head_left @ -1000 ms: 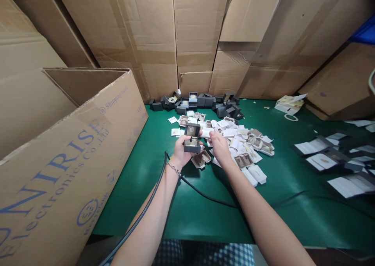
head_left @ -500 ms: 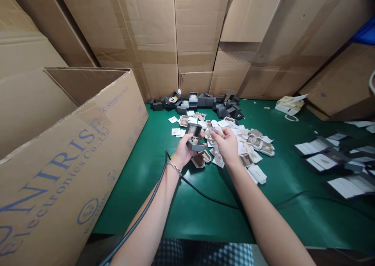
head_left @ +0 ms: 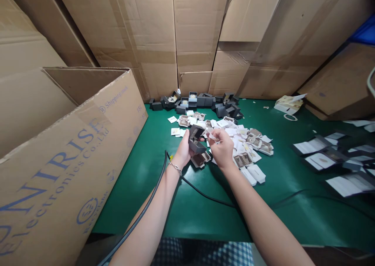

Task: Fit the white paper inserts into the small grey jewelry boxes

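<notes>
The left hand (head_left: 184, 150) grips an open grey box (head_left: 196, 139); the right hand (head_left: 223, 150) pinches a small card (head_left: 211, 136).

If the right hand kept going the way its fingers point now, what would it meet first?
The right hand points left toward the open dark grey hinged box held in the left hand. It would probably meet that box first, though depth is unclear.

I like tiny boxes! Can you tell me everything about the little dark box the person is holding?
The little box is dark grey and looks like stiff card. It has two parts, a base and a hinged lid, and the lid stands open and tipped back. The box is tilted, held up off the green table in front of the person. The left hand grips it from below and from the side. The right hand is just beside it with a small white piece pinched in its fingers. What lies inside cannot be made out.
</notes>
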Available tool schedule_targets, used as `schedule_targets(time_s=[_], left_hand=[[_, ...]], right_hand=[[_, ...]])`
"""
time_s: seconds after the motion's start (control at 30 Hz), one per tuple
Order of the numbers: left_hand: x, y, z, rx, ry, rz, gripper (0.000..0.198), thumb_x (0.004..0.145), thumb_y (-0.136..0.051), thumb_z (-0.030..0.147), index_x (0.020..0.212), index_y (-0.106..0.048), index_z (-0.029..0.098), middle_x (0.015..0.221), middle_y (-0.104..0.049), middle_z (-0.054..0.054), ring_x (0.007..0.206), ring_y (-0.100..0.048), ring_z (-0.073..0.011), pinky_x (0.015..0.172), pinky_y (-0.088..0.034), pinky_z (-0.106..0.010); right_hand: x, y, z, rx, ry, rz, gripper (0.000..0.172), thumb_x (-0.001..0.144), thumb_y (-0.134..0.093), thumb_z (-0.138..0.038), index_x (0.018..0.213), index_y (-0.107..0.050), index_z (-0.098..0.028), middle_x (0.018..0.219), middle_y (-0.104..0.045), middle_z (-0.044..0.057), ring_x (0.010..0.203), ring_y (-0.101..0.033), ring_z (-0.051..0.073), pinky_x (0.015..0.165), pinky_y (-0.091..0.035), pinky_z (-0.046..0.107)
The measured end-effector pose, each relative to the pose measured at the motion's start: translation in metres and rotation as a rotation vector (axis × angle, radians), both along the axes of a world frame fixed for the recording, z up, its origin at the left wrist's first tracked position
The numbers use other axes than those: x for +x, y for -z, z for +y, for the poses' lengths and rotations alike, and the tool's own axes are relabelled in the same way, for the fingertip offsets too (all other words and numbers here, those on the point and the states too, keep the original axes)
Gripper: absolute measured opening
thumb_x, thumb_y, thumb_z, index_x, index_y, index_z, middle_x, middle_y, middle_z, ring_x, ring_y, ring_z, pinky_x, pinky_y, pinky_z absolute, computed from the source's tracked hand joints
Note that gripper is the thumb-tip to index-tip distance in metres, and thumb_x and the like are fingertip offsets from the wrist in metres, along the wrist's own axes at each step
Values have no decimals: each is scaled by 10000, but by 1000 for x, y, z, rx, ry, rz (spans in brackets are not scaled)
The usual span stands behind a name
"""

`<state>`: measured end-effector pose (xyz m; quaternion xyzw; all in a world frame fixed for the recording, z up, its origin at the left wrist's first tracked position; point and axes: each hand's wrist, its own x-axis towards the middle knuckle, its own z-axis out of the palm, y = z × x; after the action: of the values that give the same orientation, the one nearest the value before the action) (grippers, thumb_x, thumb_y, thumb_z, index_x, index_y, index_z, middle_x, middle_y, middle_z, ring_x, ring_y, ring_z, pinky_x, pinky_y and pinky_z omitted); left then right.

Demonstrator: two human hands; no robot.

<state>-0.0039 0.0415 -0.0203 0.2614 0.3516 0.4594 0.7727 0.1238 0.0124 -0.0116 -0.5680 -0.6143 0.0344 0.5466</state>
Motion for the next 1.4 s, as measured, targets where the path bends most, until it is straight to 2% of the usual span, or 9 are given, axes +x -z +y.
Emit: schedule_targets(time_s=[0.07,0.17,0.37,0.57,0.7,0.9,1.1,1.27,1.4], left_hand=[[1,2,0,-2,11,4,471,904,-380,508,979,-658,135,760,-700,-80,560,-631,-145,568,-531,-277],[3,3,-1,8,23,17,468,914,-368,493,963,-667,137,768,-706,-83,594,-644,-155,592,-530,-277],[3,4,-1,21,0,20,435,908,-400,484,955,-670,147,772,-709,-74,631,-653,-163,624,-529,-277],[3,7,1,9,-31,25,425,900,-416,489,975,-666,153,795,-712,-73,665,-660,-172,624,-529,-282],[4,4,0,-8,-36,29,423,905,-412,480,968,-667,148,814,-717,-75,680,-659,-167,621,-525,-269],[5,3,-2,10,-30,40,399,911,-411,456,950,-665,151,805,-712,-67,654,-650,-156,603,-519,-261],[6,2,-4,56,-17,82,381,891,-453,471,973,-660,161,813,-700,-59,626,-622,-144,573,-501,-255],[6,6,-4,88,-6,175,427,853,-493,536,1005,-644,167,835,-686,-61,639,-605,-142,586,-491,-257],[5,14,-2,207,73,232,558,819,-481,623,1139,-610,184,972,-688,-81,809,-633,-184,685,-501,-289]], right_hand=[[0,3,0,-30,-8,-41,125,837,-473,-303,800,-563,-224,811,-658,39,781,-611,184,752,-483,321],[2,5,0,-25,-15,-79,230,833,-445,-252,972,-626,-216,978,-692,70,906,-631,206,816,-481,344],[4,4,-1,-59,19,-179,184,794,-469,-200,793,-650,-230,891,-717,46,898,-638,220,963,-372,441],[2,4,0,-80,-86,-109,152,766,-446,-202,736,-594,-223,827,-691,44,815,-626,196,758,-465,322],[1,7,2,-125,-149,-141,114,771,-461,-214,745,-572,-217,758,-652,30,717,-599,166,677,-455,273],[2,6,2,-175,-78,-215,134,789,-473,-227,793,-607,-214,781,-662,42,749,-605,188,731,-467,301],[3,7,2,-78,-86,-263,253,842,-435,-220,888,-684,-207,938,-700,74,902,-634,211,857,-480,341],[4,12,2,-35,-53,-330,222,846,-463,-195,840,-685,-195,856,-684,68,831,-616,200,780,-486,317],[5,14,4,29,-25,-409,191,834,-483,-171,772,-661,-196,789,-669,57,781,-599,202,729,-469,313]])
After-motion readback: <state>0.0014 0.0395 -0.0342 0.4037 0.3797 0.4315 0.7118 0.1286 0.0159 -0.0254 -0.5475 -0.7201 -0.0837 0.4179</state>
